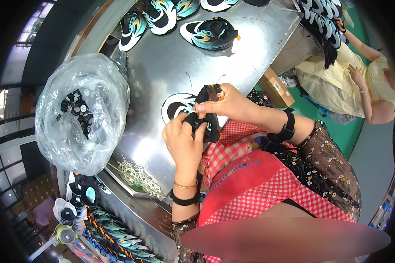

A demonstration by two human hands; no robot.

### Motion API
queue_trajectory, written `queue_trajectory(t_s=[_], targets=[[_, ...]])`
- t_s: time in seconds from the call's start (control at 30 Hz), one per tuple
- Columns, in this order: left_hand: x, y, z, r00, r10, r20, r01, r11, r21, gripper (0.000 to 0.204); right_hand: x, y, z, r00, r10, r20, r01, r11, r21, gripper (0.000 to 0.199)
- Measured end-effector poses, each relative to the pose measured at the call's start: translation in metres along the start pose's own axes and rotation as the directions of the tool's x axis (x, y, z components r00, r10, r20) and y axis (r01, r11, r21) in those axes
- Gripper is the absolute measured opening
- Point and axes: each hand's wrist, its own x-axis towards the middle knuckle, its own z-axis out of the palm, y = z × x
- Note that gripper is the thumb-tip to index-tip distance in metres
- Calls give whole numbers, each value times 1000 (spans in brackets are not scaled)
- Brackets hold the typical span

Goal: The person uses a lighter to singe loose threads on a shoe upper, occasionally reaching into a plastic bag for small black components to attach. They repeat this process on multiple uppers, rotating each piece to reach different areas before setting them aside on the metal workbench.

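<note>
A black, white and teal sports shoe (174, 105) is at the table's near edge, in front of me, its white part facing away. My left hand (182, 138) is closed on the shoe's black upper, with fingers and thumb pinching the dark material. Just to the right and farther off, my right hand (230, 103) is closed, its thumb and fingers pressed together above the shoe. A small dark piece with brownish edges (213, 92) shows at its fingertips; its kind is unclear. Both hands partly hide the shoe's opening.
A clear plastic bag (112, 94) of small black round parts stands at the left. Pale cord loops (138, 177) lie by the near-left edge. Another shoe (208, 34) and several more (161, 16) sit at the back. A person in yellow (377, 83) is at the right.
</note>
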Motion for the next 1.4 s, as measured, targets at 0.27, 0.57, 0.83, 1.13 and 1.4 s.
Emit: queue_trajectory(t_s=[0.27,0.57,0.83,1.13,1.4], targets=[[24,-13,13,936,-344,74,145,185,-972,22,-1,0,2,974,126,189,-90,978,-190,24],[48,-39,28,909,-361,209,245,56,-968,12,-20,-22,18,953,-301,32,239,686,-687,26],[60,-43,18,893,-279,352,378,44,-925,21,0,1,30,884,-386,265,457,591,-664,37],[56,-36,11,920,-351,174,274,260,-926,9,-5,-33,8,876,-462,139,322,345,-881,41],[40,-2,14,999,-3,-44,-21,848,-529,62,20,-6,-23,760,-634,-143,463,682,-566,30]])
